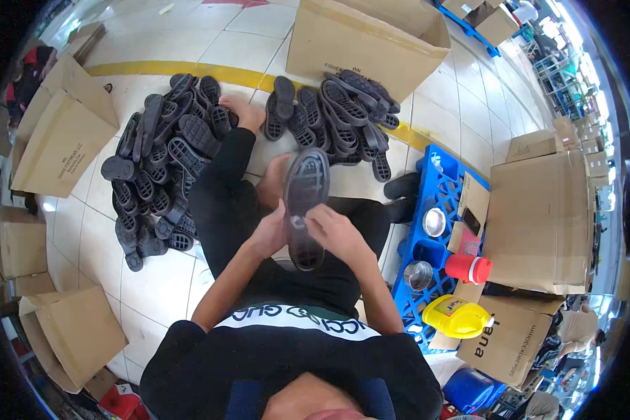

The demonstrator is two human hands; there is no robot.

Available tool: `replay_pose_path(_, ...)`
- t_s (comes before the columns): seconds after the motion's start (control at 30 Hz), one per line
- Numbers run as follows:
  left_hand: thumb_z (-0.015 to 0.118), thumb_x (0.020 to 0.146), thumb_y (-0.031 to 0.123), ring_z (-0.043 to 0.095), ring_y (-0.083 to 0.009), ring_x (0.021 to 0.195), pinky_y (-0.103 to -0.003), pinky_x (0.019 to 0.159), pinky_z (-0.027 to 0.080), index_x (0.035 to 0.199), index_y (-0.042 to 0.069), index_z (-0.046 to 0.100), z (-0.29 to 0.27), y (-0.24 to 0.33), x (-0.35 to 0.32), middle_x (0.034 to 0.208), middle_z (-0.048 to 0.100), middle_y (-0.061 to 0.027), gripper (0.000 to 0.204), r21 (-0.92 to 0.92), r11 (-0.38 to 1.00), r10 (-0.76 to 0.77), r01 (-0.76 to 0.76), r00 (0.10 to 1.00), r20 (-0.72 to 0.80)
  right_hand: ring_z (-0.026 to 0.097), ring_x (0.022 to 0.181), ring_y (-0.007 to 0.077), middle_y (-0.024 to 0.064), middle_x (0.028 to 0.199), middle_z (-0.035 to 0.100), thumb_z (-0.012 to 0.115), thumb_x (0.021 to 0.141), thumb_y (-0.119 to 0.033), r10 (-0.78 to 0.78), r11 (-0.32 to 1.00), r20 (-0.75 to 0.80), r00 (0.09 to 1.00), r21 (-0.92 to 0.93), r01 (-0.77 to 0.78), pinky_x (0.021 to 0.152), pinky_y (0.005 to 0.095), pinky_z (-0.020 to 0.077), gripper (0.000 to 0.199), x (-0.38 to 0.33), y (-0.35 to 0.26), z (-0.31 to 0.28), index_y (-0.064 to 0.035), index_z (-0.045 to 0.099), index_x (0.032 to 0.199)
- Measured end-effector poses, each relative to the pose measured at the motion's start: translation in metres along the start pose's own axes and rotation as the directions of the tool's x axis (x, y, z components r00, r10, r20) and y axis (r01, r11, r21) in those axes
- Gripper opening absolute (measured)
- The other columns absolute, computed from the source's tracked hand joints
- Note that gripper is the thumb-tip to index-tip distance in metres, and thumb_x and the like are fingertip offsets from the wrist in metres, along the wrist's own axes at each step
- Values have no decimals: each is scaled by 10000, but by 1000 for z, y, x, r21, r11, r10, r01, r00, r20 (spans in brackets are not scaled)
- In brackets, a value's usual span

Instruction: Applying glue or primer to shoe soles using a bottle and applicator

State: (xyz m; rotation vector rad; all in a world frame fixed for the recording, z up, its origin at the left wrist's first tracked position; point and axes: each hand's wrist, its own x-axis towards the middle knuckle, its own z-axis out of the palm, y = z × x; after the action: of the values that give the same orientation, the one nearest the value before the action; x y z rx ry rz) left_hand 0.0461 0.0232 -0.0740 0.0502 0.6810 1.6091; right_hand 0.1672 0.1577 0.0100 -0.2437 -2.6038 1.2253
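A dark shoe sole (306, 183) is held upright over my lap, its gridded, hollowed face toward me. My left hand (267, 232) grips the sole by its left edge, thumb along the rim. My right hand (337, 232) has its fingers pinched together at the sole's lower right. By those fingertips a small whitish bit (298, 222) shows against the sole; what it is stays unclear. Beyond my legs, a large heap of similar soles (197, 134) lies on the left. Another pile of soles (343, 105) is at the far right.
To my right stands a blue plastic pallet (427, 199) with metal bowls (418, 275), a red jug (467, 269), a yellow bottle (455, 316) and a phone (472, 222). Cardboard boxes stand at the far side (360, 52), left (70, 140) and right (535, 220).
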Motion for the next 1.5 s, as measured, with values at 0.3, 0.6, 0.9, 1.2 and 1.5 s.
replay_pose_path(0.3,145,1010,533,515,-390,1225,-514,1046,410,1474,74,306,22,28,-6,1432,448,-168,673,-69,991,122,-116,989,86,631,822,341,166,903,612,646,838,-47,29,994,274,961,97,-57,725,383,518,149,-31,-8,-10,-8,599,973)
replay_pose_path(0.6,161,1000,552,499,-386,1255,-500,1055,403,1485,91,289,33,26,-11,1451,428,-164,682,-55,998,51,-43,985,163,651,996,298,124,1141,627,649,825,-59,-320,887,-31,947,-360,288,820,355,548,184,64,-5,-68,-22,620,1004)
replay_pose_path(0.9,169,994,549,478,-389,1277,-504,1071,389,1495,99,264,29,26,-14,1464,411,-150,680,-46,998,48,-39,975,218,615,1040,249,115,1127,603,644,760,-87,-541,514,260,800,-651,559,864,333,527,225,102,2,-80,-25,592,970)
replay_pose_path(1.2,198,997,552,497,-350,1269,-498,1068,393,1469,83,315,19,27,-12,1413,475,-137,676,35,996,70,-77,986,152,571,815,222,69,841,532,650,763,-183,-341,517,179,923,-784,343,731,334,469,246,77,10,-53,-51,562,952)
replay_pose_path(1.5,180,1014,532,533,-333,1222,-481,1042,414,1426,56,378,13,44,-6,1332,544,-162,660,-78,978,194,-192,981,23,560,843,215,74,894,542,592,808,-110,-297,569,549,781,-555,606,743,322,457,170,12,-3,-37,-60,567,969)
